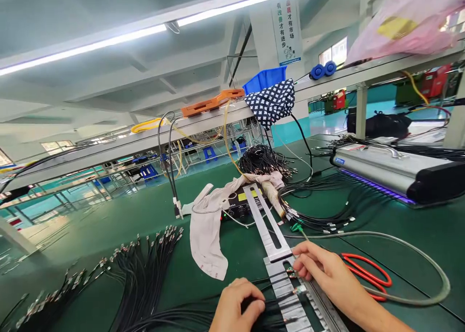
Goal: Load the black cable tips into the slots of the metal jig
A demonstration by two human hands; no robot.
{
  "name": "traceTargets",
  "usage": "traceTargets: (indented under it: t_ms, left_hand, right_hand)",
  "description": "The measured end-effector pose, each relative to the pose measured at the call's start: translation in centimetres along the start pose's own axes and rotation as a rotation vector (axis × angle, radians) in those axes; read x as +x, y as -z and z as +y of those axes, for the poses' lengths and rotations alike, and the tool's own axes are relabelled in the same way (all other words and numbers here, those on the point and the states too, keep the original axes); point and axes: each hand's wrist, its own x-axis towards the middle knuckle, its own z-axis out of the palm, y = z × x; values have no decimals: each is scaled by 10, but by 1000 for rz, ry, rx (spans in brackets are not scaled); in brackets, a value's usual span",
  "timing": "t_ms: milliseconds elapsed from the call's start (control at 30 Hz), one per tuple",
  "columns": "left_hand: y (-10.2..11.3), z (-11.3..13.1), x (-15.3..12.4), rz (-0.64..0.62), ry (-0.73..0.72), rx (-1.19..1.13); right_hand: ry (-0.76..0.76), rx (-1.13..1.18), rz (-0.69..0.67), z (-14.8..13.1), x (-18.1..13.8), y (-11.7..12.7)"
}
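My left hand (240, 305) is low in the middle, thumb and forefinger pinched together at a black cable (278, 300) that ends in a pale connector (301, 289). That connector lies across the slotted metal fixture (285, 286). My right hand (325, 269) is on the fixture's right side with its fingertips closed near a small cable end (290, 272). What those fingers grip is hidden. Just beyond them is a green-headed piece (296, 227) with a thin shaft running toward the right hand; whether the hand holds it I cannot tell.
Bundled black cables (145, 269) spread at left. A white cloth (209, 245) lies by a black control box (238, 208). Red-handled pliers or scissors (366, 274) and a grey hose (445, 278) lie right. A silver lamp unit (385, 169) glows violet underneath.
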Motion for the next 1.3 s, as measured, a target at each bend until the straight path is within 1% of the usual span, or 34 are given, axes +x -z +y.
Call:
traceTargets:
  t_ms: [67, 167, 300, 367, 467, 567, 667, 800, 1033, 1233, 1300]
  left_hand:
    - [-1, -2, 1, 15, 11, -48]
    - [-2, -4, 3, -5, 22, -66]
    - [-6, -5, 3, -12, 63, -101]
    - [-7, -5, 3, -1, 102, -119]
    - [-8, -3, 3, 22, 131, -142]
    - [-9, 0, 3, 54, 96, -59]
    - [-12, 0, 3, 103, 55, 31]
    - [-18, -7, 5, 151, 40, 76]
    - [-27, -15, 7, 221, -59, 121]
    - [-40, -20, 10, 369, -123, 221]
    - [-44, -22, 11, 398, -148, 266]
  right_hand:
    - [-16, 4, 25, 1, 2, 2]
    - [-34, -8, 25, -1, 3, 3]
    - [-25, -56, -101, -9, -2, -1]
    - [-36, -142, -154, -12, -5, -4]
    - [-29, -349, -132, -16, -8, -4]
    - [-18, -453, -83, -16, -7, 0]
    - [-37, -446, -43, -16, -3, 4]
    - [-39, -451, -3, -14, -1, 6]
    - [-22, -515, 7, -13, -3, 7]
    - [-22, -543, 15, -13, -2, 8]
    - [-16, -555, 21, -14, -2, 8]
